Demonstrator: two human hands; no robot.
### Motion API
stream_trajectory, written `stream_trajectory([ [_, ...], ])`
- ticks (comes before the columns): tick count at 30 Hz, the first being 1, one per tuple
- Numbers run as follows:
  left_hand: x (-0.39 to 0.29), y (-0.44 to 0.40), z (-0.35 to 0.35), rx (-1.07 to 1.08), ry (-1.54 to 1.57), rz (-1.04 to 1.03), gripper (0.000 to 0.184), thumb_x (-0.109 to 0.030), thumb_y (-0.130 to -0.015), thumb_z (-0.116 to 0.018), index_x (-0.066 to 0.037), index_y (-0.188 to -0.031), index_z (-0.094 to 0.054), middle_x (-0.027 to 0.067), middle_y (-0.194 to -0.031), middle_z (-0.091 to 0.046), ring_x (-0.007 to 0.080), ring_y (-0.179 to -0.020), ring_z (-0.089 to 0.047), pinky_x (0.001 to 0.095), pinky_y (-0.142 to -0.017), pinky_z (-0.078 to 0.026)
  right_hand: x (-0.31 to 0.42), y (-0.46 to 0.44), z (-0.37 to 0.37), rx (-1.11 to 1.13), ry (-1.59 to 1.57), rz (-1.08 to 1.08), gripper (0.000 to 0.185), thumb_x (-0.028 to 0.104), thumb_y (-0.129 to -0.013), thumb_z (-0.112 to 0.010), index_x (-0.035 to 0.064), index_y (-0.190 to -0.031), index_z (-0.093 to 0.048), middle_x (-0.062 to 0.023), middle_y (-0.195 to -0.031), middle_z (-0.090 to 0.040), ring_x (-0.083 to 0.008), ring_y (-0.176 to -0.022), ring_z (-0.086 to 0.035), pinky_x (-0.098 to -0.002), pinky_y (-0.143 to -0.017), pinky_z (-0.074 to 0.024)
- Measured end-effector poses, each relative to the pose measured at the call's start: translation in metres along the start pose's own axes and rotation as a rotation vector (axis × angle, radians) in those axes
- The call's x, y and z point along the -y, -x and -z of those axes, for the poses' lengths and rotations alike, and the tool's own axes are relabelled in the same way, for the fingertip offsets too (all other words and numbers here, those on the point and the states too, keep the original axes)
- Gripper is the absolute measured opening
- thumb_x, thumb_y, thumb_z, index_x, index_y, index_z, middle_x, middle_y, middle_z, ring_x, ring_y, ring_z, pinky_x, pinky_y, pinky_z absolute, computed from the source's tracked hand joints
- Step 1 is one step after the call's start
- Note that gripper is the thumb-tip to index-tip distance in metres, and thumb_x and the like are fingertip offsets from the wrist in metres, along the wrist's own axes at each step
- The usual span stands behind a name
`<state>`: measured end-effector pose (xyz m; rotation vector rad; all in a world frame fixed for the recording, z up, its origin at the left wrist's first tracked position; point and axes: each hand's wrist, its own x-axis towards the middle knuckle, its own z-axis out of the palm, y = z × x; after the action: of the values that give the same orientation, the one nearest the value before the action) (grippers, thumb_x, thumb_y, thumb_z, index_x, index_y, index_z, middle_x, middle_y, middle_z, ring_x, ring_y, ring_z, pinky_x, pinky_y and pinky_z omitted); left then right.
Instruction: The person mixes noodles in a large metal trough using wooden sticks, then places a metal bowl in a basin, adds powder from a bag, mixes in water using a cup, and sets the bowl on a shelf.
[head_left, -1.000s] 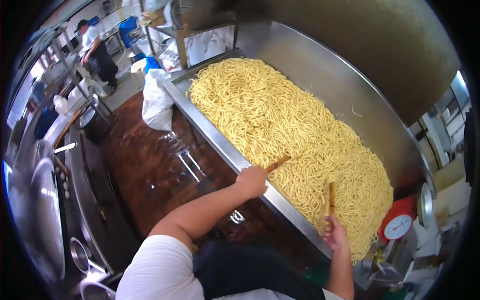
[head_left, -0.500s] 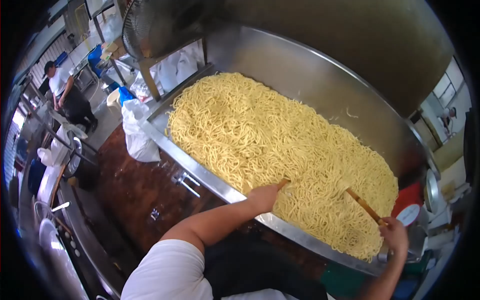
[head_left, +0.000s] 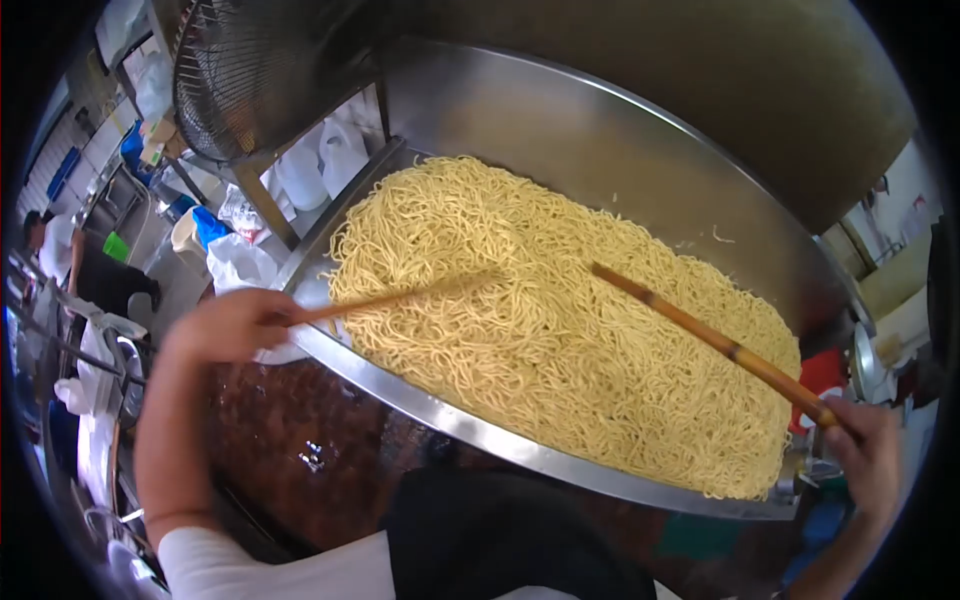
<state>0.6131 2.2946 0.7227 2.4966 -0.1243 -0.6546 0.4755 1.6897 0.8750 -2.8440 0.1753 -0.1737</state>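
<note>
At your upper left, you will find a wire-caged fan [head_left: 205, 100], located beside a wooden post [head_left: 268, 210]. To the right of the post, note two white plastic items [head_left: 301, 178]; their exact type cannot be determined. Below and left of the post, locate a white plastic bag [head_left: 238, 262] and, just beside it, a blue bag [head_left: 211, 228]. At your far left, a co-worker [head_left: 100, 278] wears a dark cap, white top and dark apron; a bright green object [head_left: 116, 246] shows nearby. Below you, observe the wet, reddish-brown floor [head_left: 285, 415]. At your right, identify a partly hidden red scale [head_left: 823, 375].
</note>
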Motion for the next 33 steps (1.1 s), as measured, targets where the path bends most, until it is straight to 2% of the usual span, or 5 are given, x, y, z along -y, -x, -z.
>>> stream_trajectory([
  [12,-0.018,-0.231,-0.008,-0.179,-0.507,0.0,0.028,-0.019,-0.087,-0.053,-0.002,-0.103,-0.068,0.0207,-0.099,-0.069,0.0353,-0.092,-0.068,0.0452,-0.08,-0.053,0.214,-0.256,-0.314,0.226,0.437,0.136,0.027,0.019,-0.094,-0.048,0.0088,-0.107,-0.069,-0.0147,-0.099,-0.07,-0.0289,-0.087,-0.069,-0.0399,-0.073,-0.0552],
  [16,0.064,-0.146,0.006,0.126,-0.214,-0.22,0.033,-0.033,-0.091,-0.057,-0.004,-0.105,-0.064,0.0174,-0.087,-0.067,0.0341,-0.081,-0.063,0.0431,-0.076,-0.05,0.104,-0.158,-0.257,0.321,0.184,0.142,0.036,0.031,-0.095,-0.052,0.0149,-0.125,-0.061,-0.0133,-0.092,-0.069,-0.0289,-0.078,-0.067,-0.0388,-0.07,-0.0517],
  [20,0.078,-0.026,0.084,0.249,0.02,0.347,0.026,-0.028,-0.089,-0.064,-0.004,-0.1,-0.067,0.0001,-0.059,-0.055,0.0082,-0.045,-0.053,0.0265,-0.044,-0.043,0.017,-0.09,-0.103,0.645,-0.172,-0.251,0.026,0.018,-0.092,-0.065,0.0054,-0.114,-0.07,0.0025,-0.065,-0.059,-0.0041,-0.058,-0.051,-0.0241,-0.054,-0.0434],
  [25,0.048,-0.128,-0.002,0.288,-0.402,-0.121,0.036,-0.039,-0.09,-0.059,-0.007,-0.105,-0.067,0.0145,-0.086,-0.069,0.0313,-0.079,-0.065,0.0417,-0.072,-0.049,0.106,-0.139,-0.165,0.421,0.264,0.154,0.025,0.036,-0.089,-0.061,0.0157,-0.1,-0.072,-0.0169,-0.076,-0.064,-0.0341,-0.07,-0.064,-0.0433,-0.064,-0.0491],
  [33,0.0,-0.127,-0.046,0.349,-0.291,-0.212,0.033,-0.034,-0.089,-0.057,-0.007,-0.106,-0.066,0.0163,-0.093,-0.068,0.0354,-0.09,-0.065,0.0441,-0.079,-0.049,0.125,-0.133,-0.148,0.39,0.274,0.25,0.031,0.022,-0.084,-0.066,0.0113,-0.113,-0.068,-0.0155,-0.081,-0.067,-0.0337,-0.075,-0.065,-0.0424,-0.067,-0.0504],
])
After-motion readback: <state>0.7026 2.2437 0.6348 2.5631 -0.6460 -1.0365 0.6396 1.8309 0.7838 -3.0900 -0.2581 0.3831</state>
